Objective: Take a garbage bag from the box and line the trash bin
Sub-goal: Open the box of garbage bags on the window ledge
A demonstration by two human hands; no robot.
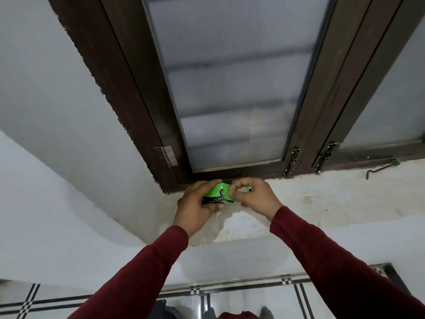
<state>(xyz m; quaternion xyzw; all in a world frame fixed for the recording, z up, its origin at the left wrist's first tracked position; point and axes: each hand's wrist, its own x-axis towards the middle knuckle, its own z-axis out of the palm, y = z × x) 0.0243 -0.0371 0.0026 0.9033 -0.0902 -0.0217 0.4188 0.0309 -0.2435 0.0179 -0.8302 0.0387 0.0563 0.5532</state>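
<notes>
Both hands are raised before a window sill (pixel 322 194). Left hand (pixel 195 204) grips a small green box (pixel 218 194), fingers curled over its top and thumb beneath. Right hand (pixel 255 195) pinches at the box's right end with thumb and forefinger, the other fingers curled. Dark red sleeves (pixel 142 272) cover both arms. Behind stands a dark brown window frame (pixel 147 125) with frosted glass (pixel 230 88), a hinge (pixel 169 155) and bolts (pixel 293 161). White walls surround it; below lies a tiled floor (pixel 241 300) with black lines.
</notes>
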